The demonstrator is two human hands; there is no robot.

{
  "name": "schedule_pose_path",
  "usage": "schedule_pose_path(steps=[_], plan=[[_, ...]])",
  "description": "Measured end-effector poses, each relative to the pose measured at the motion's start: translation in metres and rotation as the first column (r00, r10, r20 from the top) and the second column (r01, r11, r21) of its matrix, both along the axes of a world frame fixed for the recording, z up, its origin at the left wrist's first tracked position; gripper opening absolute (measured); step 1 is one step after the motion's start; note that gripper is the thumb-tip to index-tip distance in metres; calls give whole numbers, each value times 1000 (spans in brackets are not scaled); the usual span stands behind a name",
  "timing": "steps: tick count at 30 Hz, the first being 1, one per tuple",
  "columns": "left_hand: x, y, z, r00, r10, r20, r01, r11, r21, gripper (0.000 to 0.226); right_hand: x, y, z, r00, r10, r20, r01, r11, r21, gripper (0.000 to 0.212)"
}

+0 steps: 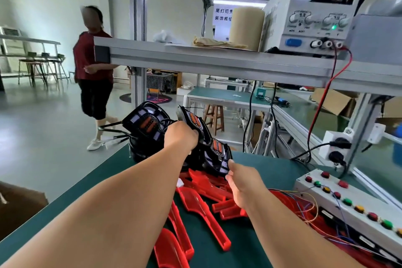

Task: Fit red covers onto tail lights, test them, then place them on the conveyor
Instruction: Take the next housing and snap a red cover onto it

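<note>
Several black tail lights (145, 123) with orange inserts are piled at the far edge of the green bench (272, 172). My left hand (181, 136) grips one in the middle of the pile (193, 119), fingers curled over its edge. My right hand (241, 180) pinches the near rim of another tail light (217, 154). Several red covers (202, 209) lie scattered on the bench below and between my forearms.
A white button box (352, 198) with red, green and yellow buttons sits at the right, over loose wires (304, 204). A power supply (315, 11) reading 12.00 stands on the overhead shelf (195, 59). A person in a red shirt (93, 72) stands at the left.
</note>
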State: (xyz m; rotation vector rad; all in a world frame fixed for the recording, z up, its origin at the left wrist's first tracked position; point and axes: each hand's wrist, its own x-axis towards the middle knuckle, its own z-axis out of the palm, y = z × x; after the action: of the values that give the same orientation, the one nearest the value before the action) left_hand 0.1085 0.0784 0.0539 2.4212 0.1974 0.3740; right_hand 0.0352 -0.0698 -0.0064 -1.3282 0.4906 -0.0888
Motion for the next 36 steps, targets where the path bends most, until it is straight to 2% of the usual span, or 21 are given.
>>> schedule_pose_path(steps=[4,6,10,13,15,18,20,21,23,24,26,28,31,36], plan=[[3,4,5,999,32,-26,-36,987,-156,32,1,1,3,999,15,36,-16,999,45,41],[1,9,8,1000,28,-7,-29,957,-290,31,2,2,5,998,31,60,-35,998,58,45],[-13,18,12,998,47,47,-6,768,-640,39,4,4,14,990,63,130,-75,993,91,40],[-39,16,11,998,11,63,38,690,-722,37,1,9,27,974,72,215,-101,986,129,31],[-61,9,8,992,-51,111,117,671,-732,28,-5,12,39,963,64,261,-124,967,223,31],[-93,-1,0,969,-193,155,246,684,-687,18,-15,13,50,942,68,330,-156,956,248,35],[-112,2,-5,935,-332,122,329,692,-642,23,-21,9,50,933,34,358,-118,970,214,30],[-122,9,-7,916,-394,75,364,739,-567,33,-25,7,48,933,18,359,-94,976,195,29],[-140,34,-11,904,-423,-67,386,873,-300,76,-33,0,41,941,3,339,-68,981,179,28],[-151,49,-12,905,-405,-133,385,910,-152,96,-36,-4,36,946,3,324,-66,981,182,28],[-172,77,-22,885,-375,-276,416,903,107,122,-41,-8,27,953,7,304,-70,978,195,29],[-190,93,-38,845,-324,-426,462,844,274,128,-45,-12,20,954,-3,299,-66,973,219,29],[-209,90,-69,841,-252,-478,438,836,331,125,-50,-14,14,951,-15,309,-71,961,266,28],[-202,69,-94,912,-205,-356,320,897,303,114,-57,-13,9,942,46,331,-132,961,244,31]])
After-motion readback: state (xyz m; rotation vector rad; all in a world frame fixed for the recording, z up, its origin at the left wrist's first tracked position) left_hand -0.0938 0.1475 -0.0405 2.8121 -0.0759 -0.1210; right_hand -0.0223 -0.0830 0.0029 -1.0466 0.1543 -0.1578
